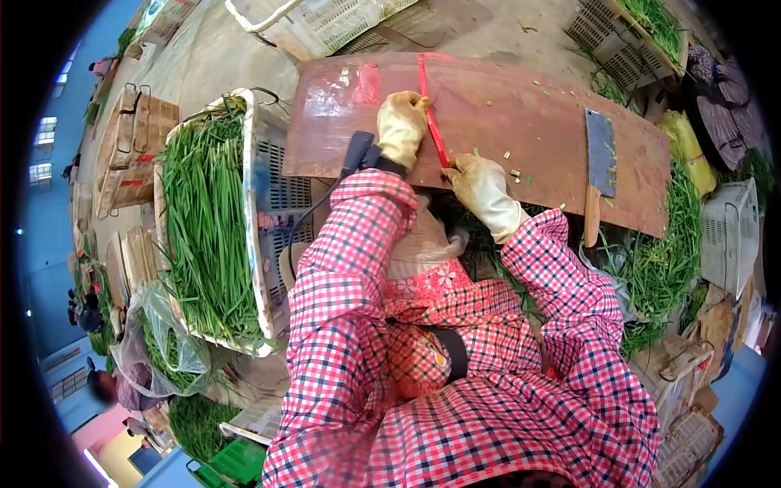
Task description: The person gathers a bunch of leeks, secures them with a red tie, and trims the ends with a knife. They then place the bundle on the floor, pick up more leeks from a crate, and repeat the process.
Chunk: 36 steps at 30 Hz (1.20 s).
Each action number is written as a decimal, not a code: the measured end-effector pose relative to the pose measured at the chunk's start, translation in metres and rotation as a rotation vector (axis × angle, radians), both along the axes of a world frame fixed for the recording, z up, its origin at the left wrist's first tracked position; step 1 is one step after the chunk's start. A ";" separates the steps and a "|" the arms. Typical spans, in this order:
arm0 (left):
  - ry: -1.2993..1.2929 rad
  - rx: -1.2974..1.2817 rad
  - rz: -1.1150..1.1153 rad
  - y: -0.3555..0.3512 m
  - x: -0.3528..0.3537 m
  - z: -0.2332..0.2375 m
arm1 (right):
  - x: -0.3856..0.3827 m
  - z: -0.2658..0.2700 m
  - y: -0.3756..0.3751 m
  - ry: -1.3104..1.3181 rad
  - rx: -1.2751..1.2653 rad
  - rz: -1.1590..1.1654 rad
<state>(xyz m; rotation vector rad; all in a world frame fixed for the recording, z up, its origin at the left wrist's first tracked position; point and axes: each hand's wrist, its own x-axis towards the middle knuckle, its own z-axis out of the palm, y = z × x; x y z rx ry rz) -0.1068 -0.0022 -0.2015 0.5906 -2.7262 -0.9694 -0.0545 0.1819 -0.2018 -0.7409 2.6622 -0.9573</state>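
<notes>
A thin red strip (pixel 435 134), like tape or ribbon, lies taut across the brown board (pixel 521 114) and runs over its far edge. My left hand (pixel 400 126), in a pale work glove, has its fingers closed at the strip about midway along. At the board's near edge, my right hand (pixel 486 193), gloved too, pinches the near end of the strip. To the right on the board rests a cleaver (pixel 600 154), its wooden handle jutting past the near edge. Small green and pale cuttings (pixel 515 173) are scattered between the right hand and the cleaver.
On my left stands a white crate (pixel 259 220) full of long green stalks (pixel 207 220). Loose greens (pixel 671 252) are heaped right of the board, near a white basket (pixel 730 232). More crates (pixel 626 45) stand beyond. A co-worker's sleeve (pixel 732 106) shows at far right.
</notes>
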 end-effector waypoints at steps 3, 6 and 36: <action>0.101 -0.341 -0.019 0.003 0.000 -0.012 | 0.002 0.002 -0.002 0.010 0.032 -0.013; 0.217 -0.259 0.032 0.005 0.002 -0.018 | 0.006 -0.003 0.005 0.108 -0.049 0.009; 0.356 0.393 1.165 -0.130 0.528 0.080 | 0.242 0.095 -0.362 1.101 -0.287 1.400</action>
